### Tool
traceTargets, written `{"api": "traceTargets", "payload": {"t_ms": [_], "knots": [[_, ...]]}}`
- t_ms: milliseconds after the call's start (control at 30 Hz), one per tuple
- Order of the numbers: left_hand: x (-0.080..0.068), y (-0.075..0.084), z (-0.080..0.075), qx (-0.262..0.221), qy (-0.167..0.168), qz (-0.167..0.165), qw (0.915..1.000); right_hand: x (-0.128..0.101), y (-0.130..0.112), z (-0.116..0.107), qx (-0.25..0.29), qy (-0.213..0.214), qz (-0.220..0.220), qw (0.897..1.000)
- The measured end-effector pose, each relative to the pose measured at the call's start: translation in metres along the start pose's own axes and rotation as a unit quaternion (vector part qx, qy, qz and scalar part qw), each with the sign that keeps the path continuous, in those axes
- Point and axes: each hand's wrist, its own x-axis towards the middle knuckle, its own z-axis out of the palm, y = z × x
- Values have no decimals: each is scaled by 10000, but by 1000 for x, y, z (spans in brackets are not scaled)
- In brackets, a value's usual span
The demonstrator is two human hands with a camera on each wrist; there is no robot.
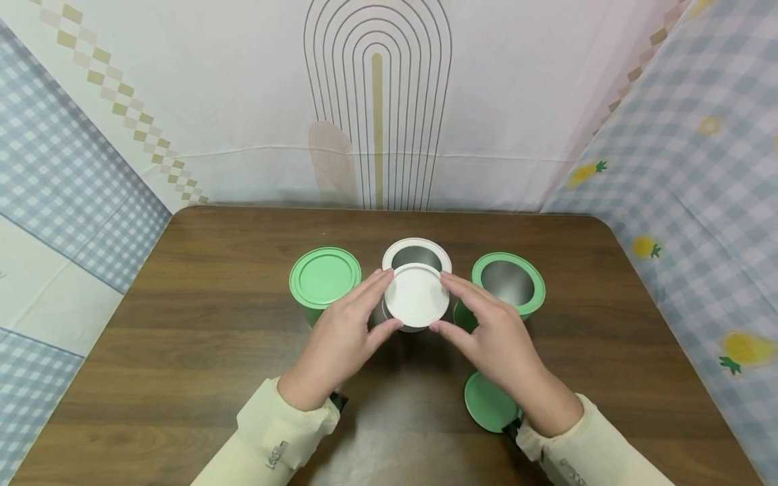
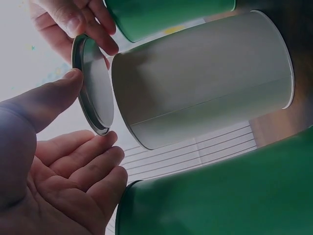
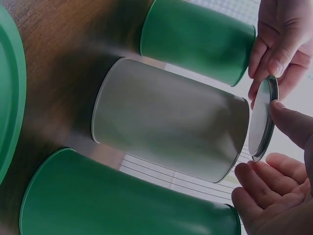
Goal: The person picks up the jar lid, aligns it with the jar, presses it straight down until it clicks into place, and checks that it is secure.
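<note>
Dark lettering (image 1: pixel 276 455) stands on the cuff of the left sleeve (image 1: pixel 261 432), bottom of the head view, left of centre; it runs sideways and appears to begin "Less", remaining characters uncertain. Similar lettering (image 1: pixel 573 472) on the right sleeve (image 1: pixel 598 439), bottom edge right of centre, is blurred and cannot be read reliably.

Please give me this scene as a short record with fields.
hands: left hand and right hand pinch the white lid at its edge
white can: open, upright; lid held above, not touching
left green can: lid on
right green can: open
green lid: on the table, near the right sleeve
</note>
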Motion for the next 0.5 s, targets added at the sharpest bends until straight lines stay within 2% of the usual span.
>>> {"api": "traceTargets", "payload": {"t_ms": [500], "knots": [[8,0,-2,269,-201,-54,9994,7,2,-1,-61,-99,10,9999]]}}
